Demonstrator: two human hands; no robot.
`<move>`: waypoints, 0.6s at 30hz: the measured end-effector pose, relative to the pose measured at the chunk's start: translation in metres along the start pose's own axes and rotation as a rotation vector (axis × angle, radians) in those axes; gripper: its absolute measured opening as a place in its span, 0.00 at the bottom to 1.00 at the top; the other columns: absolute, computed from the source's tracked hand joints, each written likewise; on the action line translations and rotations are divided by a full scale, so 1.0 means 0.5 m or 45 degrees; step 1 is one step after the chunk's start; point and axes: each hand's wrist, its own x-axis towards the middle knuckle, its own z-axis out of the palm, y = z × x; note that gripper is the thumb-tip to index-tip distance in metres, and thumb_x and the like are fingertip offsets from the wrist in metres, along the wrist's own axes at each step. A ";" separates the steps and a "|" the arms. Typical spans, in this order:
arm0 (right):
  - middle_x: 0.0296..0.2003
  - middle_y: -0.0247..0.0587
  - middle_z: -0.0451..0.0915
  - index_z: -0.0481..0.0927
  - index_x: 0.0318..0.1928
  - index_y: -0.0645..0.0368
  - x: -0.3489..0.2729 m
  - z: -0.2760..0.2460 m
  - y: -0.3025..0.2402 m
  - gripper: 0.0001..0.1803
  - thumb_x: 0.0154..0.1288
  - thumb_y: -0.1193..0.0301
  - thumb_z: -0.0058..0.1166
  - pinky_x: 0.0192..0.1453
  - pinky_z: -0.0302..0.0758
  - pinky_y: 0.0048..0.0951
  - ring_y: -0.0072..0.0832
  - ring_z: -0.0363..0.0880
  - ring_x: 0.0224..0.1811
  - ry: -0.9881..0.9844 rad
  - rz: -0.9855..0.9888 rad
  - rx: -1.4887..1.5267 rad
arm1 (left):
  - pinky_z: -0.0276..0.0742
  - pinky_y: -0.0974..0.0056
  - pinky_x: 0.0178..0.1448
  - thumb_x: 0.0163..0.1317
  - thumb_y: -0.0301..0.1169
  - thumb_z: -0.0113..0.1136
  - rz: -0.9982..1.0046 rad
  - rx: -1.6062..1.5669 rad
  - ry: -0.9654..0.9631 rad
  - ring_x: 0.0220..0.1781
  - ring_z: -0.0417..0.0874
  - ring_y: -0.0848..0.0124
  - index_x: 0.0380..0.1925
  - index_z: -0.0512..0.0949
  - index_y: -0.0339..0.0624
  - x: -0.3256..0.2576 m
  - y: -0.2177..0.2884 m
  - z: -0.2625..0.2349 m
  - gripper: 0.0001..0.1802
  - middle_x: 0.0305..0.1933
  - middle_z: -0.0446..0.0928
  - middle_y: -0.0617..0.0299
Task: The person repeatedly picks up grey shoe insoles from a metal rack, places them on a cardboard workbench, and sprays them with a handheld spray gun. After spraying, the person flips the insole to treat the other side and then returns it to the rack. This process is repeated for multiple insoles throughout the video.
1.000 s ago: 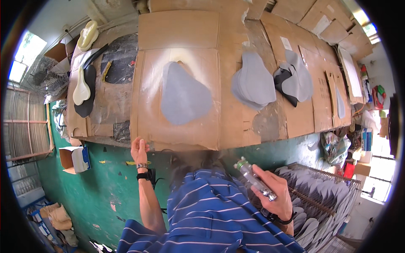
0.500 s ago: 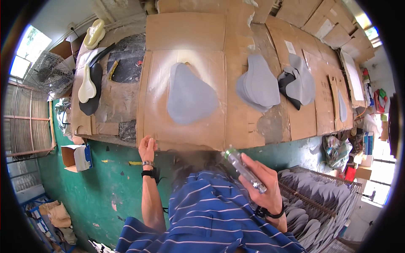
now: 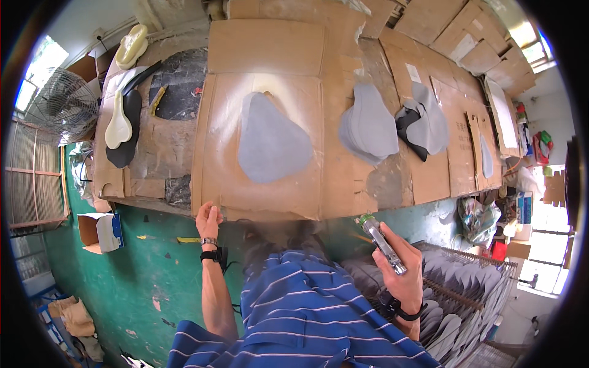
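Note:
My right hand [image 3: 402,268] is closed around a metal spray gun [image 3: 383,246] with a green ring at its front end, held to the right of my body past the table's front edge. My left hand [image 3: 209,219] is at the front left corner of a cardboard sheet [image 3: 257,199]. Its fingers are curled in, and whether they pinch the sheet's edge is hidden. On that sheet lies a flat grey saddle-shaped piece [image 3: 273,144], narrow end away from me, with a pale sprayed haze around its far end.
Right of it lie a stack of similar grey pieces [image 3: 368,126] and a folded grey-and-black piece [image 3: 427,126]. A cream saddle form [image 3: 118,126] rests on a black one at left, near a wire fan [image 3: 61,104]. A rack [image 3: 472,282] of grey pieces stands to my right.
My right hand has moved right with the spray gun, farther from the cardboard sheet. My left hand stays at the sheet's corner. The whole view has shifted slightly.

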 end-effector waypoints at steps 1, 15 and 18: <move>0.43 0.54 0.85 0.77 0.64 0.66 -0.006 -0.004 0.000 0.29 0.61 0.82 0.64 0.45 0.79 0.32 0.42 0.85 0.38 0.006 0.013 0.003 | 0.84 0.69 0.34 0.72 0.31 0.61 -0.004 0.008 -0.020 0.34 0.84 0.74 0.57 0.79 0.37 0.003 0.003 0.008 0.17 0.39 0.84 0.61; 0.43 0.56 0.83 0.74 0.68 0.63 -0.038 -0.012 -0.032 0.40 0.50 0.89 0.60 0.47 0.80 0.35 0.52 0.82 0.39 -0.391 -0.096 0.081 | 0.83 0.70 0.35 0.72 0.30 0.61 -0.024 0.016 -0.096 0.34 0.83 0.75 0.59 0.77 0.37 0.012 -0.025 0.021 0.18 0.40 0.84 0.61; 0.42 0.55 0.82 0.75 0.67 0.64 -0.019 0.000 -0.046 0.39 0.50 0.88 0.61 0.45 0.79 0.34 0.50 0.82 0.39 -0.353 -0.149 0.115 | 0.83 0.70 0.35 0.71 0.30 0.62 -0.029 0.003 -0.103 0.35 0.84 0.76 0.59 0.78 0.37 0.014 -0.024 0.024 0.18 0.40 0.85 0.61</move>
